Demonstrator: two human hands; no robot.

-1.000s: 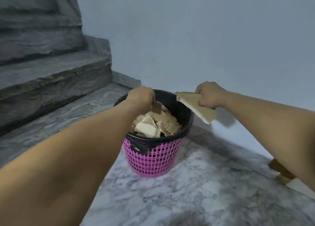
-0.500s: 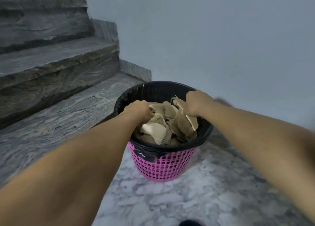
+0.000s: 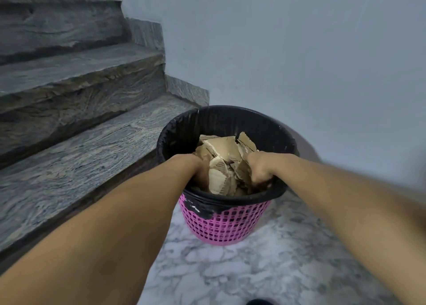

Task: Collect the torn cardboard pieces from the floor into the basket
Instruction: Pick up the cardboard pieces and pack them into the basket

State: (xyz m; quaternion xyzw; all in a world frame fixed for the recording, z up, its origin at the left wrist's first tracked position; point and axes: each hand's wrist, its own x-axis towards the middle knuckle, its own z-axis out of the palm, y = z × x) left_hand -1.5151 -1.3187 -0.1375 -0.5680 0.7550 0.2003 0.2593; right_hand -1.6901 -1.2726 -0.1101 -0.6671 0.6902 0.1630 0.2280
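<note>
pressing ragged cardboard pieces (image 3: 224,153) into mesh basket (image 3: 221,224)

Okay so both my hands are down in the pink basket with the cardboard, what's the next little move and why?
Probably let go and lift both hands out. The left hand and right hand are already below the rim of the basket, among the torn cardboard pieces, so the pieces seem delivered.

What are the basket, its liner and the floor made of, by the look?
Basket: pink plastic, probably moulded, going by its regular square lattice.
Liner: thin black plastic film, glossy and wrinkled, folded over the rim.
Floor: polished white-grey veined stone, marble-like, though it could be tile.
</note>
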